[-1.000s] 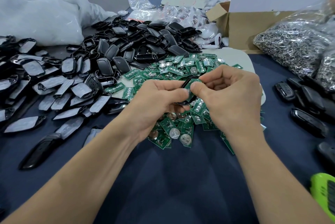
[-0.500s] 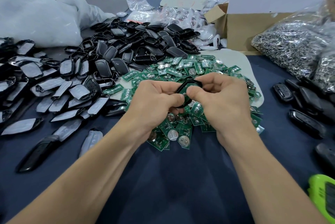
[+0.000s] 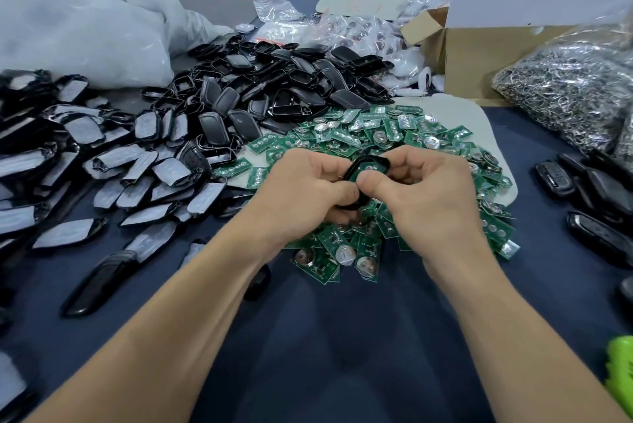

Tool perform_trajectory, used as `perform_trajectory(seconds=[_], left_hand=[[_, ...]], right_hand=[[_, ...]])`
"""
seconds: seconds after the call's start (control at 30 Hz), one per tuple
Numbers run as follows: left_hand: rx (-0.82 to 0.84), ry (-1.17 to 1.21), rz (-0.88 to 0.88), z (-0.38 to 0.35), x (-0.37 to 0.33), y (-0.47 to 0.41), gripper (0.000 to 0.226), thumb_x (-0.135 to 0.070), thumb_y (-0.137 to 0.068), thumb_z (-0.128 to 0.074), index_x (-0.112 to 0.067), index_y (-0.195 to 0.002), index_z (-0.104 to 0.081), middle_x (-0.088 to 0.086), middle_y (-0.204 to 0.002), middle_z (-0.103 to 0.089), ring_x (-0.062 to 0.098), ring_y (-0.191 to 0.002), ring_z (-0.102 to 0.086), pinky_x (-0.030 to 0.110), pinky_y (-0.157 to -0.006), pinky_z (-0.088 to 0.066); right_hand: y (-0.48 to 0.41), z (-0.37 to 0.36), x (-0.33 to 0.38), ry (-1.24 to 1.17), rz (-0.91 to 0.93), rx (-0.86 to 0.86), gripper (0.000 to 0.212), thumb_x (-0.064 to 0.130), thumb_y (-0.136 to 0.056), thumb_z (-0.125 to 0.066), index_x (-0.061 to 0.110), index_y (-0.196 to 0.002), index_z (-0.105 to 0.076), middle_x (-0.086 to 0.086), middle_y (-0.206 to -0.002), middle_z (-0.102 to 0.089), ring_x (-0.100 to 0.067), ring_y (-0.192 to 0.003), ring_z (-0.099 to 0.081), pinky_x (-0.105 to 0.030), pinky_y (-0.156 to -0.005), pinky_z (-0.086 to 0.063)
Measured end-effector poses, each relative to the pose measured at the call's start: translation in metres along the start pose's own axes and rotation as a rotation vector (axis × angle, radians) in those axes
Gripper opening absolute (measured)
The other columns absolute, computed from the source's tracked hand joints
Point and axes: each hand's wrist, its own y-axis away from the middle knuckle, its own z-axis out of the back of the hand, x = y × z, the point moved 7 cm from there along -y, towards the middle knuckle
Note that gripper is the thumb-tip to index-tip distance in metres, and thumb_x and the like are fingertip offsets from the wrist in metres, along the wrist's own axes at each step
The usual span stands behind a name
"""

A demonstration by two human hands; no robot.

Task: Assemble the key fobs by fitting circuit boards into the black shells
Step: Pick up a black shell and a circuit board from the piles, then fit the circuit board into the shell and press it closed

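Note:
A black shell [image 3: 366, 166] with a green circuit board inside it is held up between both hands above the pile of green circuit boards [image 3: 383, 138]. My left hand [image 3: 305, 193] grips its left side, thumb on top. My right hand [image 3: 424, 190] grips its right side, thumb pressing on the board's near end. The two thumbs meet over the shell, and its lower part is hidden by them. A heap of empty black shells [image 3: 274, 90] lies behind the boards. More shells with grey film [image 3: 102, 166] spread out to the left.
Finished black fobs [image 3: 589, 190] lie at the right on the dark blue cloth [image 3: 325, 337]. A bag of metal rings [image 3: 575, 94] and a cardboard box [image 3: 486, 53] stand at the back right, white plastic bags [image 3: 75, 32] at the back left. A green object [image 3: 620, 374] sits at the bottom right edge.
The board has gone from pinched at the shell's edge to lying inside the shell. Both thumbs have closed in over it, and the hands sit slightly lower.

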Motion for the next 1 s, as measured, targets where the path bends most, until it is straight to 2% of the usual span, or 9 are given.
perform_trajectory(seconds=[0.1, 0.2, 0.3, 0.4, 0.5, 0.63, 0.73, 0.9, 1.0], left_hand=[[-0.226, 0.107, 0.024, 0.026, 0.0, -0.001, 0.024, 0.005, -0.092, -0.069, -0.015, -0.093, -0.08, 0.006, -0.081, -0.08, 0.02, -0.065, -0.076, 0.023, -0.059, -0.061], [-0.486, 0.291, 0.03, 0.061, -0.001, 0.004, 0.019, 0.003, -0.095, -0.065, -0.009, -0.09, -0.077, 0.009, -0.077, -0.079, 0.02, -0.062, -0.075, 0.022, -0.054, -0.058], [-0.654, 0.414, 0.007, 0.096, -0.003, 0.011, 0.018, 0.006, -0.093, -0.063, -0.006, -0.086, -0.076, 0.011, -0.073, -0.078, 0.02, -0.057, -0.071, 0.022, -0.051, -0.055], [-0.778, 0.5, -0.009, 0.127, -0.002, 0.018, 0.017, 0.008, -0.091, -0.06, -0.002, -0.088, -0.073, 0.012, -0.071, -0.076, 0.019, -0.053, -0.068, 0.021, -0.048, -0.051], [-0.819, 0.597, 0.0, 0.152, 0.003, 0.023, 0.018, 0.005, -0.096, -0.054, -0.004, -0.088, -0.068, 0.011, -0.076, -0.074, 0.016, -0.053, -0.066, 0.018, -0.048, -0.049], [-0.835, 0.689, 0.013, 0.163, 0.009, 0.026, 0.013, 0.002, -0.098, -0.052, -0.003, -0.097, -0.064, 0.012, -0.085, -0.073, 0.014, -0.054, -0.066, 0.016, -0.048, -0.047], [-0.827, 0.689, 0.011, 0.161, 0.008, 0.025, 0.016, 0.003, -0.097, -0.053, -0.004, -0.092, -0.066, 0.011, -0.083, -0.073, 0.014, -0.054, -0.066, 0.016, -0.049, -0.048], [-0.761, 0.827, 0.042, 0.157, 0.012, 0.021, 0.015, 0.001, -0.099, -0.052, -0.003, -0.091, -0.065, 0.006, -0.07, -0.074, 0.012, -0.052, -0.067, 0.013, -0.046, -0.047], [-0.722, 0.892, 0.058, 0.155, 0.015, 0.02, 0.015, -0.001, -0.099, -0.051, 0.0, -0.094, -0.065, 0.006, -0.069, -0.075, 0.011, -0.052, -0.067, 0.013, -0.046, -0.047]], right_hand=[[0.008, -0.006, 0.006, 0.136, 0.034, -0.005, 0.01, 0.028, -0.084, -0.082, 0.034, -0.091, -0.079, 0.018, -0.074, -0.073, 0.006, -0.07, -0.067, -0.006, -0.063, -0.047], [0.023, -0.03, 0.02, 0.336, 0.128, 0.095, 0.015, 0.029, -0.087, -0.078, 0.038, -0.099, -0.076, 0.024, -0.087, -0.067, 0.012, -0.087, -0.06, -0.001, -0.072, -0.041], [0.04, -0.072, 0.036, 0.406, 0.252, 0.26, 0.019, 0.021, -0.088, -0.076, 0.036, -0.098, -0.078, 0.02, -0.092, -0.053, -0.002, -0.081, -0.061, -0.006, -0.076, -0.037], [0.05, -0.11, 0.058, 0.405, 0.403, 0.323, 0.021, 0.012, -0.086, -0.071, 0.026, -0.099, -0.081, 0.011, -0.084, -0.057, -0.019, -0.094, -0.058, -0.032, -0.086, -0.049], [0.045, -0.142, 0.067, 0.438, 0.409, 0.439, 0.035, 0.003, -0.082, -0.062, 0.022, -0.105, -0.08, -0.007, -0.093, -0.067, -0.027, -0.103, -0.053, -0.04, -0.091, -0.048], [0.046, -0.17, 0.076, 0.605, 0.571, 0.566, 0.039, 0.004, -0.076, -0.055, 0.023, -0.102, -0.078, 0.001, -0.094, -0.069, -0.026, -0.104, -0.049, -0.041, -0.09, -0.041], [0.049, -0.177, 0.078, 0.725, 0.651, 0.508, 0.024, 0.012, -0.075, -0.066, 0.022, -0.097, -0.07, 0.003, -0.093, -0.067, -0.027, -0.103, -0.053, -0.039, -0.085, -0.039], [0.059, -0.185, 0.085, 0.828, 0.804, 0.403, 0.026, 0.016, -0.078, -0.069, 0.02, -0.102, -0.061, -0.001, -0.1, -0.068, -0.029, -0.099, -0.059, -0.04, -0.086, -0.039], [0.048, -0.159, 0.086, 0.663, 0.673, 0.284, 0.02, 0.01, -0.085, -0.068, 0.02, -0.101, -0.061, 0.001, -0.096, -0.067, -0.027, -0.096, -0.056, -0.037, -0.083, -0.038]])
